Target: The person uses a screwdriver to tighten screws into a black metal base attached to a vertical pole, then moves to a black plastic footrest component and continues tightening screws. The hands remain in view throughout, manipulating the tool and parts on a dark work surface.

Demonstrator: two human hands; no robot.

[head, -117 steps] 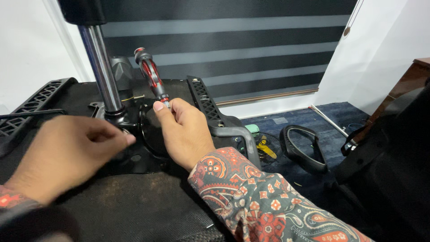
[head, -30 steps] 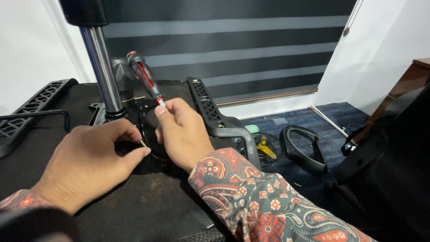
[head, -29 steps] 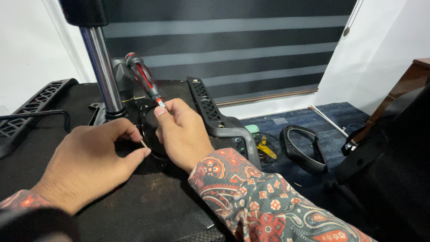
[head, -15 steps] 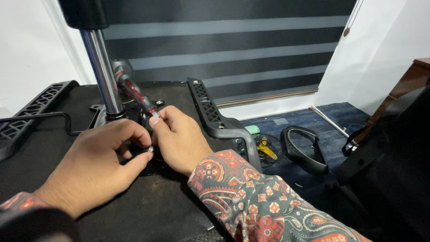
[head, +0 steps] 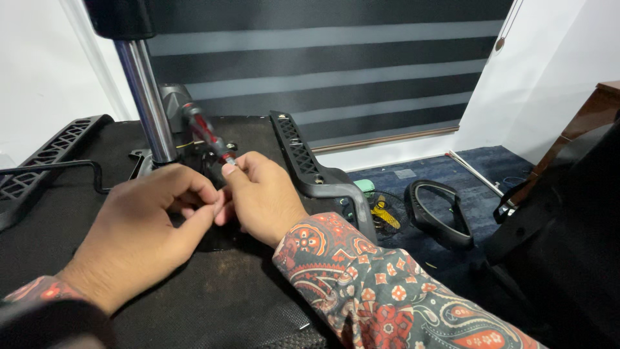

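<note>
Both hands meet on the chair underside (head: 213,297), screwdriver (head: 206,134) behind, loose armrest (head: 439,213) right.

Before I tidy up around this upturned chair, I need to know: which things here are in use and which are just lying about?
In use:
- red and black screwdriver, held in the right hand
- left hand, fingertips meeting the right's
- chair underside
- metal column

Lying about:
- loose black armrest on the blue carpet
- green and yellow items, too small to identify

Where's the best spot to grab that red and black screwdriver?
Around the ribbed handle of the screwdriver, probably from the right: it slants up to the left, free above the right hand, while the metal column crowds its left.
</note>
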